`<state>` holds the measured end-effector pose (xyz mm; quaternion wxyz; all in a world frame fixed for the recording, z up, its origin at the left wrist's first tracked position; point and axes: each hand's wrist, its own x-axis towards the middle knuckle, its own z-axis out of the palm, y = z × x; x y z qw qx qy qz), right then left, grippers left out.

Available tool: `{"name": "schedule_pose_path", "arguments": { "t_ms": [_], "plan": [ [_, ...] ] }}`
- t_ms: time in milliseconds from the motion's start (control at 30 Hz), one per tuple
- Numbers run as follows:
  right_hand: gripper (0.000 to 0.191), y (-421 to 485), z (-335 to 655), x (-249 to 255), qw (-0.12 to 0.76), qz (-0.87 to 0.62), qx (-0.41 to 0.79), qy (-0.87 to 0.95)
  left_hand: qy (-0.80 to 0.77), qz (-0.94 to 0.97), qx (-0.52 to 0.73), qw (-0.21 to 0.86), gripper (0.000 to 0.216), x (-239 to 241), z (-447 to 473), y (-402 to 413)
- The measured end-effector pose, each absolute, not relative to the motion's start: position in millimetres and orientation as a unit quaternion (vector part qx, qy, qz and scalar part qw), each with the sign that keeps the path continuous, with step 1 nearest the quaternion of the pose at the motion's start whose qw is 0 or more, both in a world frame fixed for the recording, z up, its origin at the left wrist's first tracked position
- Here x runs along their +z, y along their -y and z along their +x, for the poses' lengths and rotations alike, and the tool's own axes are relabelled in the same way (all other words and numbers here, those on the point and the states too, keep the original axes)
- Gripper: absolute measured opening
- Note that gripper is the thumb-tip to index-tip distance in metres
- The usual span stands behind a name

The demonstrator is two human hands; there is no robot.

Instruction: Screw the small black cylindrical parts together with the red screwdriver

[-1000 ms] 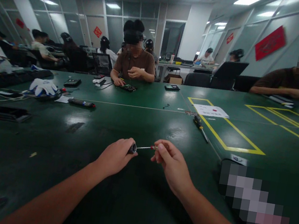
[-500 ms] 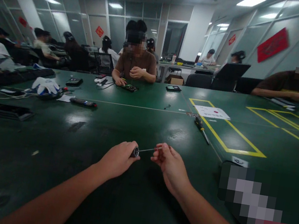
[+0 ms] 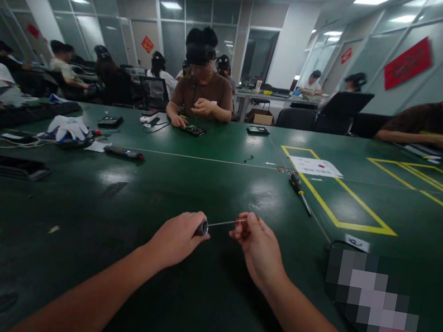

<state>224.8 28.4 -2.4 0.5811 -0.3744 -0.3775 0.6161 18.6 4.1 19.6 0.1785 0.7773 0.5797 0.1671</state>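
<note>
Wrapped in my left hand is a dark cylindrical handle, apparently a screwdriver's, with a shiny ring at its visible end. A thin metal shaft runs from beside that end across to my right hand. The fingertips of my right hand are closed in a pinch around the shaft's far end, which they partly hide. Whether the shaft sits inside the handle I cannot tell. Both hands are above the green table, a short gap apart.
A black-and-yellow screwdriver lies beyond my right hand, near a white paper sheet. To the left are a dark pen-shaped tool and white gloves. A co-worker sits opposite, handling a small dark device.
The right hand has moved slightly right, away from the left, and a little more of the shaft shows between them. The view has shifted slightly.
</note>
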Motion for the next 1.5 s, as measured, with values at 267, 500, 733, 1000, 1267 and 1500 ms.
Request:
{"name": "schedule_pose_path", "arguments": {
  "t_ms": [267, 500, 733, 1000, 1267, 1500],
  "plan": [
    [0.031, -26, 226, -3, 0.571, -0.367, 0.582, 0.447, -0.585, 0.771, 0.156, 0.199, 0.012, 23, 19, -3],
    [0.031, -19, 228, 1, 0.560, -0.365, 0.513, 0.539, -0.584, 0.770, 0.164, 0.199, 0.011, 24, 19, -5],
    [0.029, -20, 232, 5, 0.539, -0.390, 0.480, 0.572, -0.574, 0.779, 0.171, 0.186, 0.009, 23, 14, -6],
    [0.026, -17, 228, 3, 0.537, -0.374, 0.492, 0.574, -0.576, 0.766, 0.195, 0.208, 0.010, 23, 15, -6],
    [0.025, -17, 227, 7, 0.529, -0.363, 0.526, 0.559, -0.572, 0.765, 0.208, 0.210, 0.010, 23, 13, -7],
    [0.037, -16, 224, 9, 0.544, -0.353, 0.581, 0.491, -0.565, 0.782, 0.177, 0.197, 0.011, 21, 12, -7]
  ]
}}
